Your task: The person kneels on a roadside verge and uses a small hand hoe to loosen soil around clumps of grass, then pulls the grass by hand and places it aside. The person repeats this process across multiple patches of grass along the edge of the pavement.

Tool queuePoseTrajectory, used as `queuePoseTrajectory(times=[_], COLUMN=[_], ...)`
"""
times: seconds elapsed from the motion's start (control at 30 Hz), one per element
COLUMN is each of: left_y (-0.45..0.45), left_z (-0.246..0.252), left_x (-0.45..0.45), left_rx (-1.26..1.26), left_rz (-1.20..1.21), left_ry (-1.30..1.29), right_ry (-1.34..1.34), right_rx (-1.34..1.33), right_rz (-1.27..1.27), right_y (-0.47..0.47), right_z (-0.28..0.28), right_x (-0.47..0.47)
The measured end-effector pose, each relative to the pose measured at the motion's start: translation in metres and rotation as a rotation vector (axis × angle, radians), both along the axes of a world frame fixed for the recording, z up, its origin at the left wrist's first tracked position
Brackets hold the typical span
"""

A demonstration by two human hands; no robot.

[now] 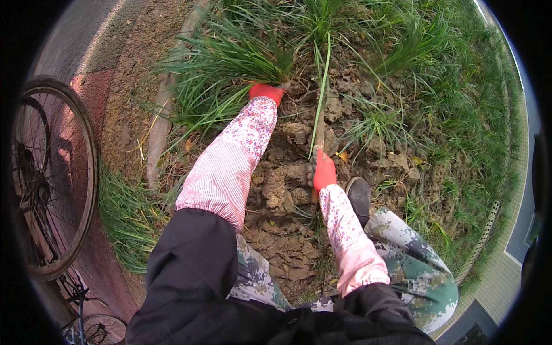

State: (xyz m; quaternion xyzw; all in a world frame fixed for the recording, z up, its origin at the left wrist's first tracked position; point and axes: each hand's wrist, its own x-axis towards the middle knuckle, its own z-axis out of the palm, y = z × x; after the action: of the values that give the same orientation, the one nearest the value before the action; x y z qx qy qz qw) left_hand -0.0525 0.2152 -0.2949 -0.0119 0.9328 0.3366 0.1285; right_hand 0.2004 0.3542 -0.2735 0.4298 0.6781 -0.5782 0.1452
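Note:
My left hand point(267, 92), in a red glove, is closed round the base of a large clump of long green grass point(241, 58); its fingers are partly hidden. Below and to the right, my right hand point(323, 171), also gloved in red with a muddy palm side, grips a wooden tool handle point(320, 129) that runs up toward the grass. The far end of this tool is hidden among blades and soil. Broken clods of brown soil point(280, 185) lie between my arms. A small grass tuft point(376, 123) stands right of the handle.
Dense grass point(470, 129) grows along the right, beside a tiled edge point(522, 172). A stone kerb point(159, 133) borders the soil at left. Beyond it are a bicycle wheel point(92, 172) and a heap of grass point(129, 220). My dark shoe point(359, 198) rests near my right hand.

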Motion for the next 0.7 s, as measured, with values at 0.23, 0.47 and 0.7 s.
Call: queuePoseTrajectory(times=[0.23, 0.47, 0.7], left_y=[0.044, 0.049, 0.042], left_z=[-0.012, -0.032, -0.076], left_x=[-0.005, -0.017, -0.005], left_rx=[-0.476, -0.460, -0.219], left_rz=[-0.646, -0.716, -0.783], left_ry=[-0.114, -0.051, -0.056], right_ry=[0.051, 0.119, 0.487], right_rx=[0.050, -0.190, -0.329], right_rz=[0.016, -0.138, -0.524], right_y=[0.000, 0.009, 0.042], right_z=[-0.012, 0.035, 0.064], right_x=[0.026, 0.019, -0.095])
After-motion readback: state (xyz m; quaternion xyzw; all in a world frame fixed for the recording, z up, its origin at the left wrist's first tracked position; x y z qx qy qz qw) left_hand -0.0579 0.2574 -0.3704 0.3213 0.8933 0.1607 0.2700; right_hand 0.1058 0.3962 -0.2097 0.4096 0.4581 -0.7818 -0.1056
